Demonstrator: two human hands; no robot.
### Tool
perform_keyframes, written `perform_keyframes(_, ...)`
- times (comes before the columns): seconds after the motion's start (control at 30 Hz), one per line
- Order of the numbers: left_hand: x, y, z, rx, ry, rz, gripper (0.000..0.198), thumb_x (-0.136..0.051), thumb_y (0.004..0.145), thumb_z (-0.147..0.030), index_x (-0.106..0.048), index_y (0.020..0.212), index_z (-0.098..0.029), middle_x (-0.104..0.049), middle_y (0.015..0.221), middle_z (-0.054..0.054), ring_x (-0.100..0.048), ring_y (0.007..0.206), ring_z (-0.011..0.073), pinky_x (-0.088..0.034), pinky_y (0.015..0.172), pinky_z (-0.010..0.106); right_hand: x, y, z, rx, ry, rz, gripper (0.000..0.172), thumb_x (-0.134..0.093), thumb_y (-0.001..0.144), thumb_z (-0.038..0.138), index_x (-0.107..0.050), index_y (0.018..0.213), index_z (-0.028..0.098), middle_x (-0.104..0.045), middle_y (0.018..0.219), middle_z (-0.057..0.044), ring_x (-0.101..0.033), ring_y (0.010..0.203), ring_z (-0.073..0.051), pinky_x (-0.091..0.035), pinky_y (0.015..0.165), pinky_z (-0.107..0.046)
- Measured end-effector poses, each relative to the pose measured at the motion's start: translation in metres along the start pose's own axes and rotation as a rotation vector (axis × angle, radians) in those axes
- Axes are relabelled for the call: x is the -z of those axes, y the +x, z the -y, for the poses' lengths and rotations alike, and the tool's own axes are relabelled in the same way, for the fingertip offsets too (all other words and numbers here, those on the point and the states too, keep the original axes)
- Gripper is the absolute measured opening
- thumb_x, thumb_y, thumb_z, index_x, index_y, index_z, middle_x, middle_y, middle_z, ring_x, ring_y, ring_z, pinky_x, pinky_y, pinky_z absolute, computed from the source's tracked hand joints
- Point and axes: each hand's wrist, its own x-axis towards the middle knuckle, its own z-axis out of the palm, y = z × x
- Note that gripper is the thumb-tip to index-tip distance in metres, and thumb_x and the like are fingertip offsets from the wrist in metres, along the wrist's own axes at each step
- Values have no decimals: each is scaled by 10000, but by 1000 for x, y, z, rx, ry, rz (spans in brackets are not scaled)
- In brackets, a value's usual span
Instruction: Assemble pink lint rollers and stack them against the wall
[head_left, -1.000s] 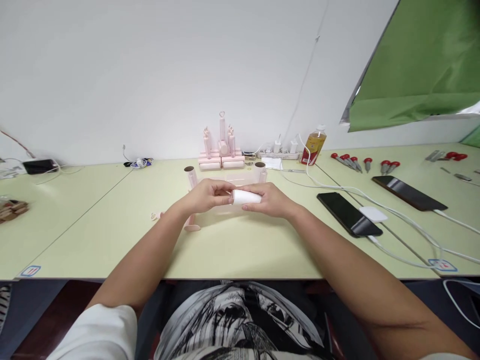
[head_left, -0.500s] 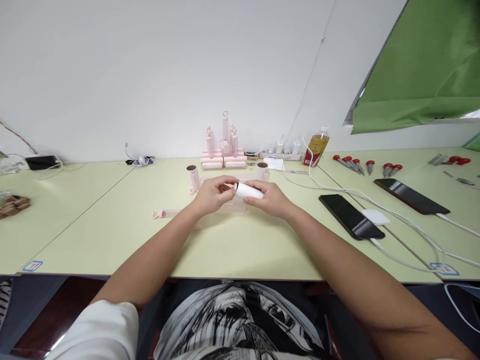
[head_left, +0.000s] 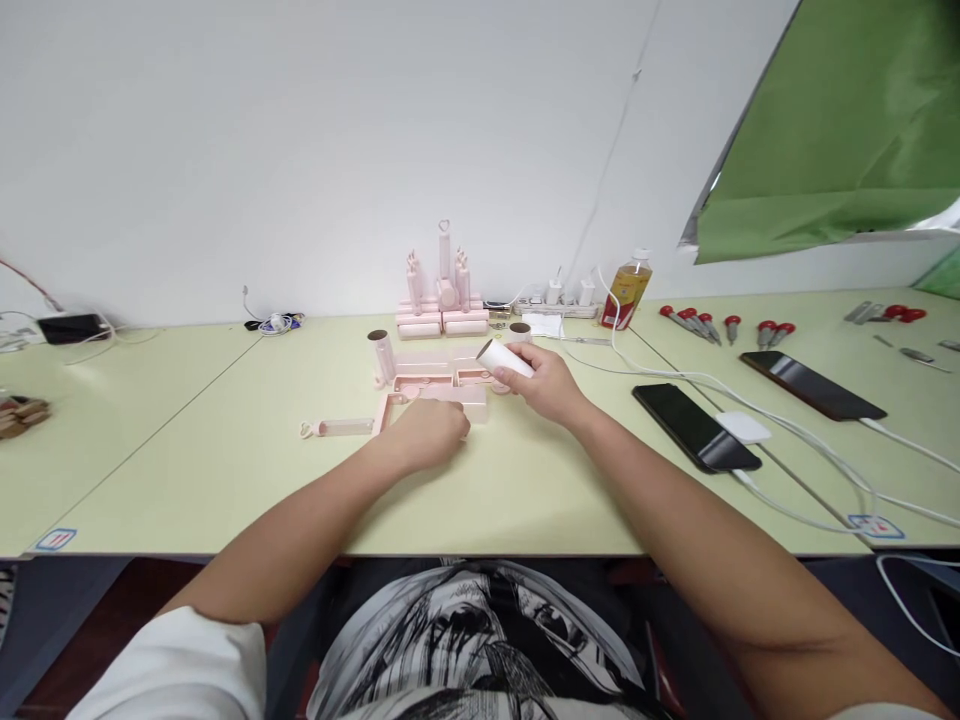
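In the head view my right hand (head_left: 553, 386) grips a white lint roller refill (head_left: 507, 358), raised and tilted, its brown cardboard core facing up and left. My left hand (head_left: 430, 437) is low over the table with its fingers curled under; anything in them is hidden. Right behind that hand are a clear pink cover (head_left: 474, 398) and pink frame pieces (head_left: 423, 382). An angled pink arm (head_left: 383, 411) joins a clear handle (head_left: 346, 427) with a heart-shaped loop, left of my left hand. One upright roll (head_left: 381, 352) stands behind on the left, another roll (head_left: 519, 331) behind my right hand.
Stacked pink lint rollers (head_left: 442, 322) stand against the wall. A power strip (head_left: 574, 309) and a drink bottle (head_left: 628, 290) are farther right. Phones (head_left: 696, 428) with white cables (head_left: 810, 450) lie on the right, below several red-ended tools (head_left: 701, 325).
My left hand has come off the white refill and dropped toward the table. The right hand has moved slightly right, still holding the refill, whose open end now points up.
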Motion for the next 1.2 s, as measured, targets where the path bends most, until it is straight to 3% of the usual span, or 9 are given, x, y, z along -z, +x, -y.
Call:
perform_keyframes(0.23, 10, -8, 6, -28, -96, 57, 132, -584, 741, -262, -666, 664, -192, -685, 813, 83, -622, 704, 240, -415, 609, 332, 1, -2, 10, -135, 126, 106, 411, -568, 779, 357, -630, 1144, 179, -673, 890, -60, -593, 622, -178, -450, 465, -272)
perform_keyframes(0.3, 12, -7, 14, -19, -269, -45, 185, -598, 778, -360, -695, 770, -201, -682, 792, 61, -614, 710, 214, -418, 620, 310, 2, -3, 13, -214, 246, 187, 436, -500, 781, 338, -590, 1182, 192, -665, 817, -47, -592, 575, -186, -401, 388, -253)
perform_keyframes(0.43, 10, 0, 23, 141, -708, -431, 521, -504, 869, -575, -579, 1219, -196, -656, 840, 31, -596, 686, 159, -428, 600, 262, -2, -9, 20, -277, 404, 372, 451, -490, 749, 309, -569, 1179, 197, -649, 735, -25, -599, 545, -184, -374, 328, -231)
perform_keyframes(0.5, 7, 4, 22, 141, -895, -469, 612, -486, 882, -593, -462, 1354, -204, -640, 865, 18, -579, 631, 128, -435, 573, 245, -9, -13, 23, -291, 405, 426, 422, -507, 749, 292, -590, 1150, 188, -627, 675, -9, -577, 496, -161, -363, 311, -215)
perform_keyframes(0.6, 4, 8, 20, 70, -990, -429, 480, -521, 875, -565, -600, 1174, -199, -637, 871, 14, -537, 584, 95, -432, 549, 229, -18, -18, 23, -299, 451, 430, 374, -515, 780, 299, -620, 1115, 171, -622, 678, -16, -568, 486, -145, -381, 303, -206)
perform_keyframes(0.7, 4, 11, 23, 125, -1055, -524, 375, -555, 856, -534, -645, 870, -170, -618, 785, 6, -498, 564, 84, -410, 518, 218, -19, -18, 21, -333, 649, 436, 430, -493, 790, 318, -603, 1172, 156, -664, 821, -63, -634, 595, -179, -479, 356, -246)
perform_keyframes(0.83, 7, 10, 31, 242, -1218, -587, 344, -569, 837, -513, -628, 838, -174, -524, 613, -28, -448, 474, 80, -344, 436, 214, -14, -14, 19, -349, 801, 477, 533, -522, 749, 246, -553, 1272, 148, -675, 857, -70, -678, 681, -200, -569, 479, -296)
perform_keyframes(0.97, 9, 9, 34, 258, -1253, -590, 324, -597, 811, -494, -633, 807, -172, -512, 613, -24, -449, 475, 79, -326, 417, 211, -14, -15, 19, -351, 791, 470, 527, -557, 760, 222, -559, 1282, 149, -698, 917, -82, -698, 721, -193, -600, 594, -324)
perform_keyframes(1.2, 8, 10, 33, 256, -1264, -581, 315, -629, 792, -481, -638, 795, -166, -503, 601, -29, -440, 476, 73, -334, 424, 208, -18, -16, 15, -317, 738, 443, 473, -614, 775, 237, -605, 1238, 143, -699, 864, -68, -689, 708, -171, -587, 612, -308)
